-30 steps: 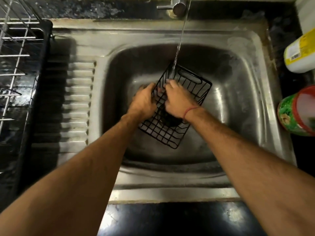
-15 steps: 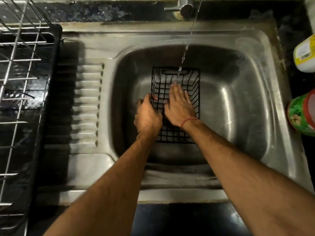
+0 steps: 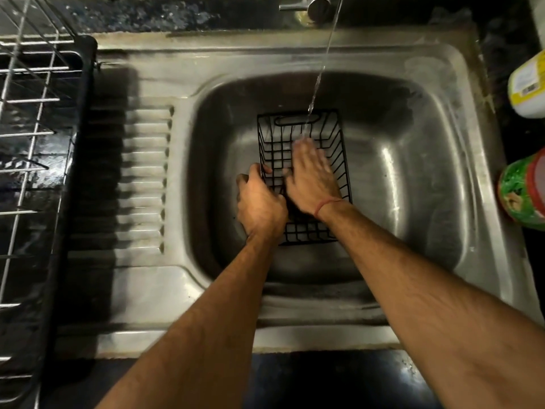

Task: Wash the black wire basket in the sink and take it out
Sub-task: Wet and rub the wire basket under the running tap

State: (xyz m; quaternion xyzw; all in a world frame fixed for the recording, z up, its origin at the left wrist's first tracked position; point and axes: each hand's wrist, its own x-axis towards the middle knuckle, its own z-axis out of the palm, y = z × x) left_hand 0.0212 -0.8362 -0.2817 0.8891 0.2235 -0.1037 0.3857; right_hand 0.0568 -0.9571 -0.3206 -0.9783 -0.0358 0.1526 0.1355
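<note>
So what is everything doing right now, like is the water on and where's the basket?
Tap: on, water running.
Water stream: falling onto the right hand's fingertips.
Black wire basket: in the sink, open side up.
Sink: wet, holds the basket.
Left hand: grips the basket's left rim.
Right hand: flat, fingers straight, inside the basket.
Drying rack: beside the sink; contents unclear.

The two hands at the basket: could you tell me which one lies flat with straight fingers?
The right hand, flat inside the basket under the water; the left hand curls round the rim.
</note>
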